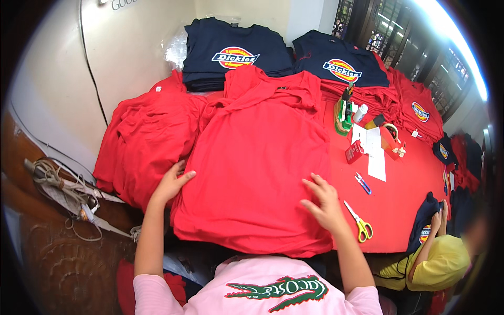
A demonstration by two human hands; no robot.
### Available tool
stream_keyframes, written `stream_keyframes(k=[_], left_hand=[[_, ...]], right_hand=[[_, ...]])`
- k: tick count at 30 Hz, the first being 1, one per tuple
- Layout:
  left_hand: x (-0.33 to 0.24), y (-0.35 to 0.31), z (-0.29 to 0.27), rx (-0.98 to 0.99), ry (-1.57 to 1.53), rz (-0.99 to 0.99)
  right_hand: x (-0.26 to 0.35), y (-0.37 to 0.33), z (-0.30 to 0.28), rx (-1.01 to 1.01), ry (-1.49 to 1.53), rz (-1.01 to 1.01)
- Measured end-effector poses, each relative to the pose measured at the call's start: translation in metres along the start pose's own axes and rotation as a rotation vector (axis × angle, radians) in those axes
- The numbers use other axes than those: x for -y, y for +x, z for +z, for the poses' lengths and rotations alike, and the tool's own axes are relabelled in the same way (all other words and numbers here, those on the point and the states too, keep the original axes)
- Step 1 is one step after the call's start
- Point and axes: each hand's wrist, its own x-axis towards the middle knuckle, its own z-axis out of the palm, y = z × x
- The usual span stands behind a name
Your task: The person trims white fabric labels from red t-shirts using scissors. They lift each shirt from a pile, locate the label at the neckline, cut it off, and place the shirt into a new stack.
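A red T-shirt (pixel 257 152) lies spread out in front of me on top of other red cloth, its lower end at the near table edge. My left hand (pixel 174 182) is at its left side, fingers apart, with the fingertips partly hidden against the cloth. Over the right side of the shirt is my right hand (pixel 321 203), its fingers spread and nothing in them. Left of the shirt is a rumpled heap of red shirts (pixel 149 139). Yellow-handled scissors (pixel 361 224) and small blue-handled thread snips (pixel 363 184) lie to the right.
Folded navy shirts (pixel 231 50) and another navy stack (pixel 341 60) stand at the back. A green tape dispenser (pixel 344 116), a white bottle (pixel 360 113) and white paper (pixel 375 157) sit on the red table cover (pixel 399 205). At right, a person in yellow (pixel 441 262) handles a navy shirt. Coiled cables (pixel 58 181) hang at left.
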Motion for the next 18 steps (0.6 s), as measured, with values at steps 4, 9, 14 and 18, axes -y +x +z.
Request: stream_keyframes(k=[4,9,14,18], left_hand=[[-0.024,0.024,0.033,0.051,-0.192,-0.055],[-0.028,0.033,0.030,0.329,-0.425,-0.288],[-0.050,-0.007,0.059,0.407,-0.576,-0.405],[-0.098,-0.044,0.091,0.379,-0.547,-0.057]], right_hand=[[-0.038,0.038,0.056,0.015,-0.197,0.123],[-0.060,0.075,0.055,-0.010,-0.167,0.238],[-0.069,0.075,0.059,-0.140,-0.147,0.170],[-0.027,0.065,0.052,-0.308,-0.015,0.130]])
